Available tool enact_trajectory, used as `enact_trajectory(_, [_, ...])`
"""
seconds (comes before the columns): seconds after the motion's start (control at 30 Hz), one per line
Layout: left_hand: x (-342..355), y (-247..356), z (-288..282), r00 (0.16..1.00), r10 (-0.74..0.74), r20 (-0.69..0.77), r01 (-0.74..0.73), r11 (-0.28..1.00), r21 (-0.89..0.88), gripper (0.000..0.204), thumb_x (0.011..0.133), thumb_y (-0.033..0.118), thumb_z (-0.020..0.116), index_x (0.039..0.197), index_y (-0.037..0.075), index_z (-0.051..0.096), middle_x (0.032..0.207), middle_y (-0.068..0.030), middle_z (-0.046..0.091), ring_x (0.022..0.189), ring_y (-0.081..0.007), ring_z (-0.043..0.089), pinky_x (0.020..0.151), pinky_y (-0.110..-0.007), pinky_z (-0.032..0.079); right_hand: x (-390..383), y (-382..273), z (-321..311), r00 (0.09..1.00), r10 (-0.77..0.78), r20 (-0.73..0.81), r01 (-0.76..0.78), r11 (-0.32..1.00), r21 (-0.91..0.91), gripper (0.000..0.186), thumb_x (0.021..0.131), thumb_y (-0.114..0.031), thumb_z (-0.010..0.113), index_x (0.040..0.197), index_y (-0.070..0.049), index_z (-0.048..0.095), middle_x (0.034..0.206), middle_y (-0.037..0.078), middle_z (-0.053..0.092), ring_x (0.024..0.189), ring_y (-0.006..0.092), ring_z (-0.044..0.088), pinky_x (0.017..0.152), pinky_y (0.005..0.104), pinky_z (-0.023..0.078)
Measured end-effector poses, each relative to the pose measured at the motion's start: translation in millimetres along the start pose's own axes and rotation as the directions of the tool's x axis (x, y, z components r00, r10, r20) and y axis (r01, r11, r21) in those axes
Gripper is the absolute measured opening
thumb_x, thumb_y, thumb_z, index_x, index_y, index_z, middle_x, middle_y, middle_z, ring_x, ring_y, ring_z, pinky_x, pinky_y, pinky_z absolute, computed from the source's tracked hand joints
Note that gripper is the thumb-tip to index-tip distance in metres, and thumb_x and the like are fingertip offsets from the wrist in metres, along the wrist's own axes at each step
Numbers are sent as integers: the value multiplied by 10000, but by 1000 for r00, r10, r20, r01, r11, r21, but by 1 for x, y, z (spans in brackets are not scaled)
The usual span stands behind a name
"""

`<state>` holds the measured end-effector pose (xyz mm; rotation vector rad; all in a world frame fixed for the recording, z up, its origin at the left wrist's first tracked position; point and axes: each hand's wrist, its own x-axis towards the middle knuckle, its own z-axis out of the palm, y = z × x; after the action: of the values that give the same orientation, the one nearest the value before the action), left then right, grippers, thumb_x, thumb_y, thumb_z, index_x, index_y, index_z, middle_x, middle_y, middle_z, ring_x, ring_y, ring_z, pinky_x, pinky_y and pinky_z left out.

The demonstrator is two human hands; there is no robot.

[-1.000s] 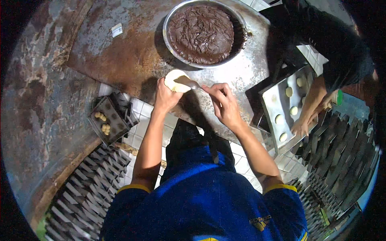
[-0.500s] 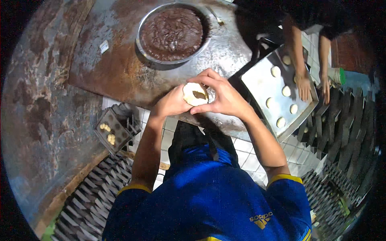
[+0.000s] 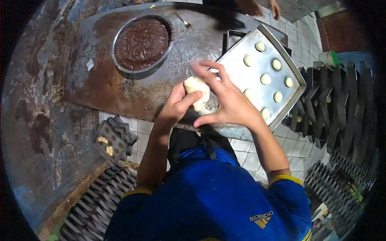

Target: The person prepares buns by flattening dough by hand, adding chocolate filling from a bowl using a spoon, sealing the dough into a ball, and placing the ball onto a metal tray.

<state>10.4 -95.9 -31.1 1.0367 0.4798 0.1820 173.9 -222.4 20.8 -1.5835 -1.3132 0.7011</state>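
A pale piece of dough, gathered into a lump, sits in my left hand, with the thumb pressed across it. My right hand is just to the right of the dough, its fingers spread and thumb apart, holding nothing. The raised fingertips of that hand are slightly blurred. No dark filling shows on the dough's visible side. Beyond my hands, a round metal bowl of thick dark brown filling stands on the worn table.
To the right lies a metal baking tray with several round dough balls. A spoon rests beyond the bowl. At lower left is a muffin-type pan with dough pieces. Stacked trays stand at right. Another person's hand shows at the top.
The dough, earlier cupped in both hands with dark filling showing, is now a closed lump in my left hand. My right hand has opened away. The other person's hands have left the tray.
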Motion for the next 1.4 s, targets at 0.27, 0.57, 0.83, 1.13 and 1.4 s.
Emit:
enact_trajectory(0.27, [12, 13, 55, 990, -135, 47, 143, 954, -262, 343, 1050, 222, 530, 1356, 68, 511, 1007, -33, 587, 704, -47, 495, 542, -208, 355, -23, 30, -33, 992, -79, -98, 86, 994, 71, 412, 838, -307, 896, 1125, -46, 756, 1071, 94, 687, 913, 227, 677, 829, 366, 565])
enact_trajectory(0.57, [34, 27, 106, 917, 373, -140, -319, 898, 303, 403, 915, 100, 827, 1209, 23, 562, 903, -29, 697, 806, -54, 623, 723, -219, 482, -59, 31, -19, 904, 380, 198, -136, -182, 974, 247, 1072, -176, 617, 1293, -65, 609, 1225, 126, 675, 1029, 202, 716, 762, 341, 686])
enact_trajectory(0.83, [46, 29, 171, 924, 369, 101, -368, 929, -22, 327, 832, 21, 744, 1122, 17, 595, 979, -75, 696, 1052, -149, 682, 944, -338, 554, -74, 31, 0, 765, 341, -547, 218, 662, 718, 528, 942, -129, 764, 1397, 13, 538, 1267, 96, 666, 919, 185, 720, 857, 321, 602])
enact_trajectory(1.13, [43, 34, 178, 824, 553, 125, -556, 831, -8, 247, 817, 47, 692, 994, 90, 525, 757, -17, 633, 992, -228, 719, 1220, -544, 349, -99, 1, -65, 940, 175, -293, 74, 733, 676, 459, 945, -179, 771, 1277, 122, 673, 1209, 170, 715, 1002, 200, 706, 917, 375, 562])
enact_trajectory(1.4, [42, 2, 150, 810, 571, 136, -574, 819, -21, 382, 847, 35, 797, 1132, 22, 543, 962, -48, 665, 943, -131, 705, 869, -337, 566, -100, 22, -77, 966, 49, -252, 88, 860, 503, 250, 918, -161, 794, 1034, 59, 772, 928, 116, 767, 871, 188, 719, 824, 328, 551])
